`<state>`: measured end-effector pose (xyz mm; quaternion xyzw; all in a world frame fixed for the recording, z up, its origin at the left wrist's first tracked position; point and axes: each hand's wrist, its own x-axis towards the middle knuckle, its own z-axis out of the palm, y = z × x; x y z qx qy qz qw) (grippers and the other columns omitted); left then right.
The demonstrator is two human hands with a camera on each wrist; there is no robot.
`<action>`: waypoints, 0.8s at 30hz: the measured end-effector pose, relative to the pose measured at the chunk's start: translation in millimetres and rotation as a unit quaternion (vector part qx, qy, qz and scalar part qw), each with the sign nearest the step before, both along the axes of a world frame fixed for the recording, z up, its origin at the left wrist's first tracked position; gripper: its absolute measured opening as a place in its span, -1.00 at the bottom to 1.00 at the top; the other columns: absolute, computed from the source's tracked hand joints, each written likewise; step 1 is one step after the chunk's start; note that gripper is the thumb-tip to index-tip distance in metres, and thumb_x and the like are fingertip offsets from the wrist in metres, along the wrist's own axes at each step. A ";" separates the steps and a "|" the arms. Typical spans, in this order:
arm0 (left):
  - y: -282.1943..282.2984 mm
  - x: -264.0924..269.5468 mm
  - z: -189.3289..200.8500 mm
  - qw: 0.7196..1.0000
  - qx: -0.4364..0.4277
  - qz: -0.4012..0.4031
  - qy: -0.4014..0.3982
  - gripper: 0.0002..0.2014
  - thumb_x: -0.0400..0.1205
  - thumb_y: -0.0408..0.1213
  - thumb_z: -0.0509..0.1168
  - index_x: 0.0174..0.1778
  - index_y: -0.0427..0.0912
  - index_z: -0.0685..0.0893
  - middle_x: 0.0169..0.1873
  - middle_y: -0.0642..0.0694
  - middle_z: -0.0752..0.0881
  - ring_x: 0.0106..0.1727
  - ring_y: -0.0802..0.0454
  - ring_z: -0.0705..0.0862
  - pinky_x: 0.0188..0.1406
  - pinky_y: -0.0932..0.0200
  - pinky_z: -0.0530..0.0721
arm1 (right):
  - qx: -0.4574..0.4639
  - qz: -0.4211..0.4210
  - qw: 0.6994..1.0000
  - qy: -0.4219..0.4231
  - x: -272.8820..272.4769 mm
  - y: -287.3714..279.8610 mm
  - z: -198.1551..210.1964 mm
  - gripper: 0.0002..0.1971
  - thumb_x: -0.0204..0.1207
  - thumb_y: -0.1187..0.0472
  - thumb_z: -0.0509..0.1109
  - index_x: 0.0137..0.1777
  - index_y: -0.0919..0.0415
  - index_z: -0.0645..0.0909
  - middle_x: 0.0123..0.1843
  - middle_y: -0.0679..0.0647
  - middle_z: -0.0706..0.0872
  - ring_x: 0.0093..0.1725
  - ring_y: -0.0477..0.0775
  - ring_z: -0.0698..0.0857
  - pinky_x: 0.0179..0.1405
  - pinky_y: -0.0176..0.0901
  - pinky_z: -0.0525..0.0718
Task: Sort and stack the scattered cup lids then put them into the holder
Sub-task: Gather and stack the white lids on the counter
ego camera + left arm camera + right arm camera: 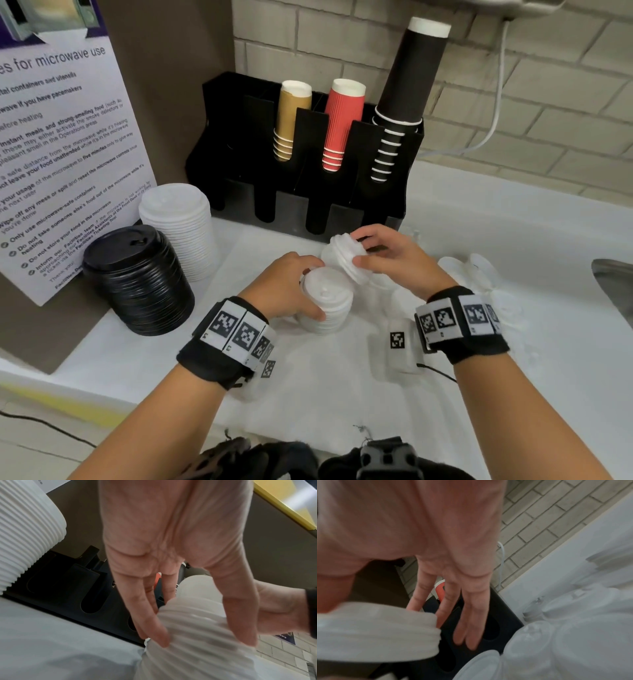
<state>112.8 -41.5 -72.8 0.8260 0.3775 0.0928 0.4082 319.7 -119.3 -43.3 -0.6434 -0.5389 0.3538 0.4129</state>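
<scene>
My left hand [291,287] grips a short stack of small white lids [327,301] that stands on the white counter; the fingers and thumb clasp its ribbed side [197,635]. My right hand [383,253] holds a second, smaller stack of white lids [346,253], tilted and raised just above and behind the first; thumb below, fingers on top [376,631]. The black holder [301,205] stands behind both hands, with empty lid slots along its front. Loose translucent lids [476,270] lie scattered to the right of my right hand.
A tall stack of large white lids [178,226] and a stack of black lids [140,277] stand at the left beside a microwave notice. Tan, red and black cup stacks fill the holder's top. A sink edge [613,291] lies far right.
</scene>
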 end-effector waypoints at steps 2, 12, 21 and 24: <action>-0.1 0.6 -0.3 1.000 0.004 0.000 0.002 -0.20 0.22 -0.25 0.69 0.40 0.07 0.55 0.08 0.04 0.52 0.06 0.04 0.57 0.08 0.16 0.58 | -0.009 0.036 0.999 0.034 -7.8 -9.7 -1.8 -0.68 0.42 0.29 0.56 0.13 -0.01 0.68 0.01 -0.07 0.68 -0.03 -0.19 0.70 -0.07 -0.35 0.64; -0.4 -1.0 -4.0 1.000 0.006 0.008 -0.018 -0.13 0.22 -0.21 0.70 0.46 0.06 0.51 0.00 0.13 0.49 -0.03 0.14 0.56 -0.08 0.26 0.53 | 0.026 0.007 1.000 0.012 -26.0 -22.7 -15.5 -0.66 0.39 0.28 0.59 0.14 0.03 0.67 0.09 -0.30 0.67 0.15 0.03 0.67 0.07 -0.27 0.66; -9.2 2.2 16.2 0.976 0.045 0.006 -0.215 -0.09 0.23 0.09 0.64 0.52 0.22 0.41 0.30 0.33 0.54 0.27 0.49 0.51 0.11 0.56 0.47 | 0.073 -0.045 0.995 0.059 -32.4 -19.9 7.3 -0.66 0.49 0.21 0.49 0.26 -0.01 0.61 0.06 -0.01 0.66 -0.03 -0.05 0.71 -0.01 -0.26 0.68; -11.3 4.6 24.4 0.963 0.024 0.002 -0.267 -0.10 0.24 0.00 0.65 0.53 0.15 0.44 0.32 0.26 0.61 0.35 0.38 0.56 0.27 0.48 0.51 | 0.071 -0.041 0.995 0.062 -36.2 -17.9 15.7 -0.68 0.55 0.19 0.43 0.29 0.00 0.63 0.02 0.00 0.67 -0.10 -0.16 0.71 -0.13 -0.35 0.64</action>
